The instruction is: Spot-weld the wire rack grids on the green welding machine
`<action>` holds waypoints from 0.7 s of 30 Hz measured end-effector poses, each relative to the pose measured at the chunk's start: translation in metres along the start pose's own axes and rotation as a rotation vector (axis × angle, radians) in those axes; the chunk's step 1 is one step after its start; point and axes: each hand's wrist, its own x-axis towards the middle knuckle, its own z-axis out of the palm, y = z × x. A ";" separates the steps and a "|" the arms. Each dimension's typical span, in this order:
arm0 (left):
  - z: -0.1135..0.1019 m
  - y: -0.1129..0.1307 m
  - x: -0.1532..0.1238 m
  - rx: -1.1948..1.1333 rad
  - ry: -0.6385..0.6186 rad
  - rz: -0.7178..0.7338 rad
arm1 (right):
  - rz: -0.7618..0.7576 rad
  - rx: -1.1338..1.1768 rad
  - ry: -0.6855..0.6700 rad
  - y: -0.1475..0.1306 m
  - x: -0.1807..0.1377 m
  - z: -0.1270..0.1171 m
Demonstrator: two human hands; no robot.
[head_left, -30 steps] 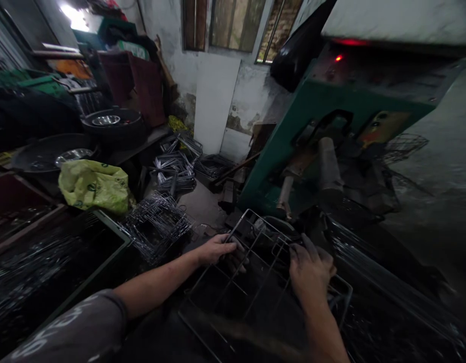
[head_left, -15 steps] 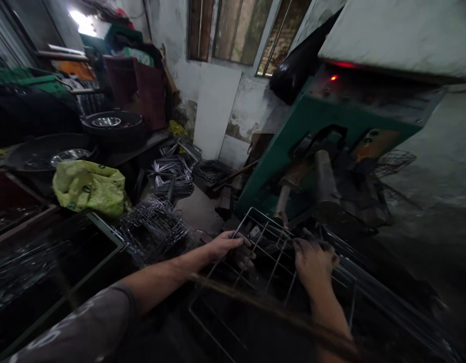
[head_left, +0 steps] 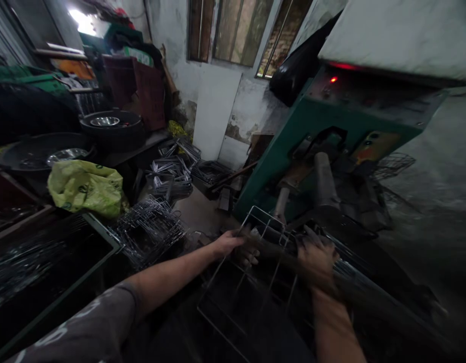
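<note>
A wire rack [head_left: 271,282], a grid of thin metal rods, tilts in front of me below the electrode arms [head_left: 282,201] of a green machine. My left hand [head_left: 242,247] is closed on the rack's left edge, thumb on top and fingers curled beneath. At the right side of the rack, my right hand [head_left: 316,257] is closed around its edge, with some fingers hidden in shadow. The rack's far end lies close to the lower electrode; whether they touch I cannot tell. A dark blurred streak crosses the rack and my right wrist.
The green machine [head_left: 263,166] with a red light stands ahead to the right. On the left are a heap of wire frames [head_left: 148,232], more stacked wire frames [head_left: 170,174], a yellow-green bag [head_left: 87,186] and a black tub [head_left: 112,131] bearing a metal bowl [head_left: 105,121].
The rack's near end has shifted slightly to the right, and my hands have moved a little with it. The dark blurred streak sits higher, now across the right wrist.
</note>
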 end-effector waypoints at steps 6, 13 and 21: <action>-0.003 -0.003 0.008 0.023 -0.022 0.015 | 0.007 0.024 -0.023 0.003 0.004 0.001; -0.009 -0.007 0.009 0.033 0.016 0.007 | 0.027 0.069 -0.026 0.009 0.003 0.006; -0.003 -0.004 0.005 0.031 0.015 0.003 | 0.095 0.115 -0.095 -0.001 0.006 -0.008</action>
